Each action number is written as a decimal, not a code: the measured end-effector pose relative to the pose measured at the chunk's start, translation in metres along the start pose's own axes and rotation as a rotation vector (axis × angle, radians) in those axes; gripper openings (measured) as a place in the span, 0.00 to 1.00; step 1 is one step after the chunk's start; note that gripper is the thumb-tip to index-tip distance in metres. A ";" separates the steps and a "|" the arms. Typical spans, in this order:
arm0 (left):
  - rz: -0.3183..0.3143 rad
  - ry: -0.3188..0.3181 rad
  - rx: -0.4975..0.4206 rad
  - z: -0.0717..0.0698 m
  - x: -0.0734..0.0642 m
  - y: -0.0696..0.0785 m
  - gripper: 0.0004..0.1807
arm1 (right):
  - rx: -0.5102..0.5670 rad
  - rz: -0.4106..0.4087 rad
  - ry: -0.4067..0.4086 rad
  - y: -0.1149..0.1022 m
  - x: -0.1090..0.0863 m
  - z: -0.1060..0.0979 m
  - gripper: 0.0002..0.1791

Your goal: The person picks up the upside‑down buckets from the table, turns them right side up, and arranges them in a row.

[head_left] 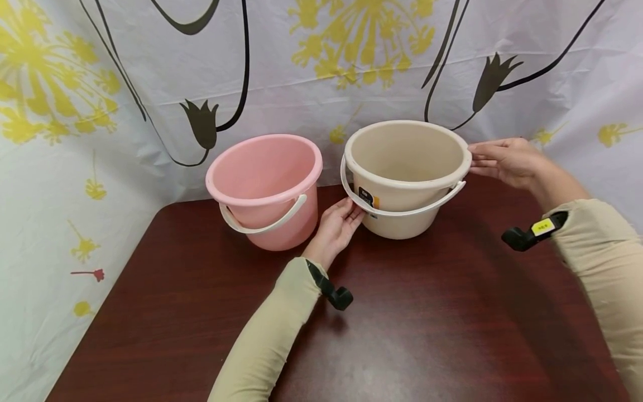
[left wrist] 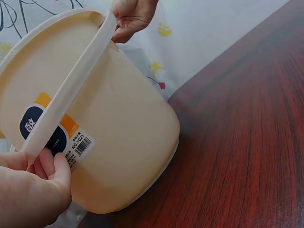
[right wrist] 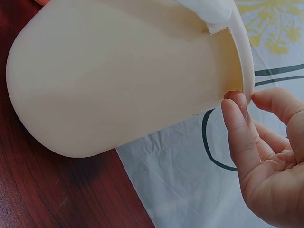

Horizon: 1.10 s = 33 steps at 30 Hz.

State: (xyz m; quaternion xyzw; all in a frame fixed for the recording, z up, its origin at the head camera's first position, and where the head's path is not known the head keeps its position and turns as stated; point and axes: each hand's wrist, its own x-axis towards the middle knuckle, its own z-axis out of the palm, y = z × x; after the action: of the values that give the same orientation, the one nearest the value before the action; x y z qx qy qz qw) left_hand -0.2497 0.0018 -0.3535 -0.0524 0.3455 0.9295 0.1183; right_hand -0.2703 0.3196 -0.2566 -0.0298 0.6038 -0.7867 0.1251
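A beige bucket (head_left: pixel 397 223) with a white handle (head_left: pixel 402 213) is at the back of the table, right of a pink bucket (head_left: pixel 281 234). The handle hangs down across its front, over a dark blue and orange label (left wrist: pixel 33 121). My left hand (head_left: pixel 336 226) pinches that handle near its lower left, fingertips against the label. At the right side, my right hand (head_left: pixel 509 162) grips the bucket's rim (right wrist: pixel 248 57), thumb on the outer edge and fingers tucked under the lip. Both buckets stand upright, and the inside of the beige one looks bare.
The pink bucket's pale handle (head_left: pixel 266 228) droops over its front. Dark red-brown wood makes up the tabletop (head_left: pixel 402 324). Behind and to the left hangs a white curtain (head_left: pixel 281 106) with yellow and dark plant prints, close to the buckets.
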 end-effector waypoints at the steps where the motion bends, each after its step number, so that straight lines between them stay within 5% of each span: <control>1: -0.002 0.002 0.006 0.000 0.000 0.000 0.09 | -0.001 0.000 -0.001 0.000 0.000 0.000 0.12; 14: -0.025 0.008 0.080 -0.003 0.003 -0.002 0.13 | -0.009 -0.006 -0.011 0.001 0.001 -0.001 0.13; 23: -0.092 0.038 0.259 -0.008 -0.003 0.006 0.19 | -0.017 -0.028 -0.063 0.004 0.000 -0.005 0.12; 33: -0.140 0.091 0.338 -0.010 -0.021 0.017 0.20 | -0.173 -0.012 -0.100 0.002 -0.022 -0.018 0.15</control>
State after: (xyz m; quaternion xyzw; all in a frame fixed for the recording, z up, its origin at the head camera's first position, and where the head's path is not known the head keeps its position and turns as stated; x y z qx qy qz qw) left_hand -0.2339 -0.0210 -0.3464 -0.0976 0.4971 0.8444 0.1743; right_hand -0.2522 0.3415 -0.2608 -0.0831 0.6623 -0.7299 0.1474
